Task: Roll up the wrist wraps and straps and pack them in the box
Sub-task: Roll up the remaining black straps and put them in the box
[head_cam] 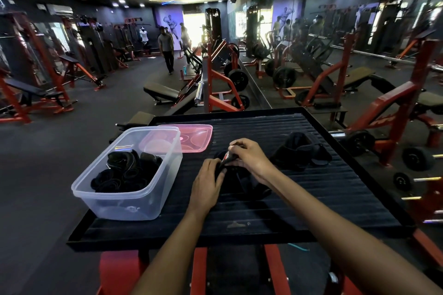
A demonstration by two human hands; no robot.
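Both the left hand [206, 181] and the right hand [249, 154] grip a black wrap [226, 159] on the bench [311, 199], right of the box [129, 208] holding rolled wraps [127, 172].

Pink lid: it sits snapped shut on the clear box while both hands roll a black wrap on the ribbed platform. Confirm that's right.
Not quite. The head view shows the pink lid lying off the clear box, flat on the ribbed platform behind it; the box is open with rolled black wraps inside. The rest holds: the left hand and right hand are both working a black wrap.
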